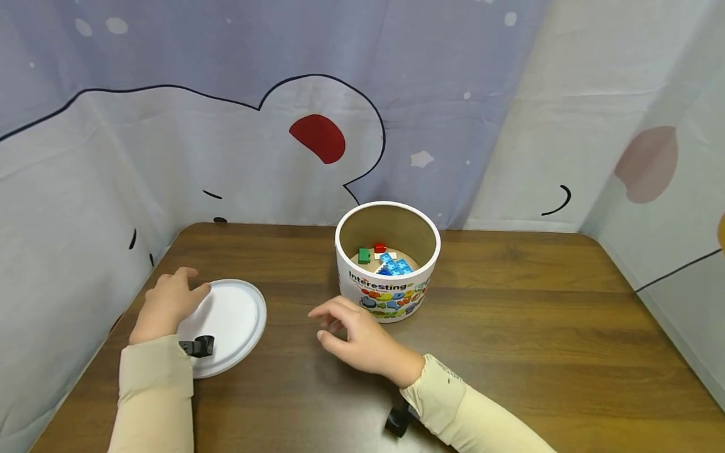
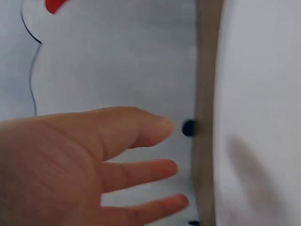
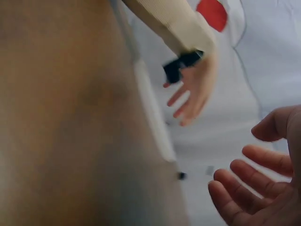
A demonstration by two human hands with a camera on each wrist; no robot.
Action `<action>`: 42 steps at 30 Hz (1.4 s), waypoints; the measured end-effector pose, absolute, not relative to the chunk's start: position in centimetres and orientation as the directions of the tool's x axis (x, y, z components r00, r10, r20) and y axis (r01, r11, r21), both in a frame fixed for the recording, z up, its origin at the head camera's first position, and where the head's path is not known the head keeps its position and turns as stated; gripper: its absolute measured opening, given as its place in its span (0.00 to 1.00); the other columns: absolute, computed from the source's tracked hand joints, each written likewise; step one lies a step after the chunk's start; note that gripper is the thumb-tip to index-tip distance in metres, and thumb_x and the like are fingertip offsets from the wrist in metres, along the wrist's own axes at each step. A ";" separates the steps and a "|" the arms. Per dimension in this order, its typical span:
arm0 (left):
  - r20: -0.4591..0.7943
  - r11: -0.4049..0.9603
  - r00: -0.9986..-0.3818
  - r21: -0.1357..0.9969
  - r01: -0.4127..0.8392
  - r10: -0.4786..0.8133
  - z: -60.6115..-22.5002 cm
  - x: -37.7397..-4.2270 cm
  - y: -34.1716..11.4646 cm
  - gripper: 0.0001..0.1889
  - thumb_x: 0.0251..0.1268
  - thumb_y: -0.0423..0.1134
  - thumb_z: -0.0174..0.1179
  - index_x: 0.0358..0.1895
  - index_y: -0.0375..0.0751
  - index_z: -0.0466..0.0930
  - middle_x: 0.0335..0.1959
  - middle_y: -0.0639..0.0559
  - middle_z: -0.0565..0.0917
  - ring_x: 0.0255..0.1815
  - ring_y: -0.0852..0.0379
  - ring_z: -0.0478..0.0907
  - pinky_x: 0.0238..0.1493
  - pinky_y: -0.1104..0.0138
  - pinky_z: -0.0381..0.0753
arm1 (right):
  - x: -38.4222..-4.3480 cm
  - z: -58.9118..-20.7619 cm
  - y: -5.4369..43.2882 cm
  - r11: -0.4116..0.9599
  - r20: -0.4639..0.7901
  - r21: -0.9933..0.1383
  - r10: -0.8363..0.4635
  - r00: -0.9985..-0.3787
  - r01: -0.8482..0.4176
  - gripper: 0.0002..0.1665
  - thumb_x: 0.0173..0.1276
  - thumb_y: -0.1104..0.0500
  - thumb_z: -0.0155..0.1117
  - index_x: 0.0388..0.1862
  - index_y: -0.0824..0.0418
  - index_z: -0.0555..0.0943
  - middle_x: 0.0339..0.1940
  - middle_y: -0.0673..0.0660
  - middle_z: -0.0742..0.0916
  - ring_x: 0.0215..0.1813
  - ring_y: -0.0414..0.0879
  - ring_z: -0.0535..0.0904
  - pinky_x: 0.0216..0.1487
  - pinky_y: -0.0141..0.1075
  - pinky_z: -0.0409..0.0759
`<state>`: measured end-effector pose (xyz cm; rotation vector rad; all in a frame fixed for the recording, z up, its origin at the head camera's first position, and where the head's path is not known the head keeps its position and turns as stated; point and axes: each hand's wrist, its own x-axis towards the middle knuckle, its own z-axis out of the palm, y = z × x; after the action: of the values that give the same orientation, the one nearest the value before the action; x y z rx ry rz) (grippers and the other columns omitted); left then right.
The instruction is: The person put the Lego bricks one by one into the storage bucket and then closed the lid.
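A round white lid (image 1: 235,321) lies on the table at the left. Over its left edge is my left hand (image 1: 165,303), fingers relaxed and holding nothing; whether it touches the lid cannot be told. The left wrist view shows the thumb and two fingers of that hand (image 2: 94,160) spread beside the white lid (image 2: 263,61). My right hand (image 1: 362,336), loosely bent and holding nothing, is in front of a white printed bucket (image 1: 354,286). In the right wrist view its fingers (image 3: 263,179) are slightly apart. Inside the bucket lie blue bricks (image 1: 394,264), a green brick (image 1: 364,256) and a red brick (image 1: 380,248).
The brown wooden table (image 1: 538,327) extends to the right of the bucket. A patterned cloth (image 1: 442,94) hangs behind the table and along its sides. Small black cameras are on both wrists, such as the left-wrist camera (image 1: 202,346) above the lid.
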<state>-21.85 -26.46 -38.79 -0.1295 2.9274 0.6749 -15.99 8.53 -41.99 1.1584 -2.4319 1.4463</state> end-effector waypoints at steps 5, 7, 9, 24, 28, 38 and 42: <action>-0.333 0.905 -0.940 0.375 -0.200 -0.070 -39.1 -22.2 -27.4 0.38 0.76 0.50 0.47 0.72 0.19 0.53 0.67 0.11 0.55 0.63 0.09 0.56 0.60 0.27 0.63 | -15.5 -43.5 7.2 0.262 0.224 -0.868 -0.554 -0.802 -0.423 0.19 0.68 0.67 0.61 0.58 0.67 0.81 0.53 0.62 0.84 0.48 0.42 0.83 0.50 0.30 0.83; -0.351 0.915 -0.935 0.361 -0.179 -0.044 -39.0 -22.3 -27.4 0.38 0.75 0.51 0.47 0.72 0.19 0.54 0.67 0.12 0.58 0.63 0.12 0.59 0.60 0.28 0.64 | -15.5 -43.9 6.9 0.270 0.173 -0.889 -0.550 -0.817 -0.370 0.20 0.68 0.67 0.61 0.59 0.67 0.81 0.56 0.61 0.84 0.49 0.41 0.84 0.49 0.29 0.82; -0.353 0.924 -0.936 0.351 -0.150 -0.017 -38.9 -22.3 -27.2 0.38 0.75 0.52 0.46 0.71 0.18 0.56 0.66 0.13 0.61 0.63 0.15 0.62 0.59 0.30 0.67 | -15.5 -44.2 6.6 0.283 0.129 -0.901 -0.549 -0.826 -0.329 0.22 0.68 0.67 0.60 0.61 0.66 0.80 0.58 0.59 0.83 0.49 0.40 0.85 0.47 0.27 0.82; -0.321 0.911 -0.943 0.408 -0.054 0.088 -39.0 -22.6 -24.1 0.34 0.75 0.46 0.51 0.70 0.18 0.60 0.67 0.16 0.64 0.65 0.21 0.66 0.61 0.34 0.70 | -15.8 -44.8 6.4 0.218 0.032 -0.959 -0.557 -0.830 -0.182 0.29 0.66 0.71 0.61 0.67 0.69 0.74 0.62 0.67 0.81 0.53 0.53 0.85 0.29 0.28 0.80; -0.310 0.906 -0.945 0.420 -0.042 0.100 -39.1 -22.7 -23.4 0.33 0.75 0.46 0.51 0.70 0.19 0.61 0.67 0.16 0.65 0.65 0.21 0.66 0.60 0.35 0.71 | -15.9 -45.1 6.3 0.231 0.024 -0.956 -0.549 -0.835 -0.179 0.29 0.65 0.71 0.62 0.67 0.69 0.75 0.61 0.67 0.81 0.53 0.56 0.85 0.29 0.28 0.80; -0.289 0.902 -0.950 0.431 -0.015 0.122 -39.2 -22.6 -22.5 0.28 0.72 0.39 0.54 0.67 0.20 0.65 0.62 0.18 0.72 0.60 0.25 0.73 0.55 0.38 0.77 | -16.0 -45.0 6.6 0.355 0.115 -0.866 -0.544 -0.831 -0.352 0.17 0.60 0.72 0.66 0.49 0.70 0.85 0.42 0.60 0.83 0.41 0.41 0.84 0.40 0.24 0.82; -0.272 0.892 -0.952 0.452 0.002 0.140 -39.4 -22.6 -22.1 0.27 0.72 0.39 0.55 0.66 0.21 0.67 0.59 0.21 0.76 0.57 0.27 0.76 0.54 0.39 0.78 | -16.4 -44.9 7.0 0.435 0.208 -0.752 -0.556 -0.805 -0.495 0.09 0.58 0.71 0.70 0.39 0.67 0.87 0.34 0.57 0.83 0.36 0.41 0.83 0.39 0.23 0.81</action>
<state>-22.63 -22.08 -39.39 0.1058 2.7606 0.6593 -16.37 7.01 -44.88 0.9981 -2.7210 1.3864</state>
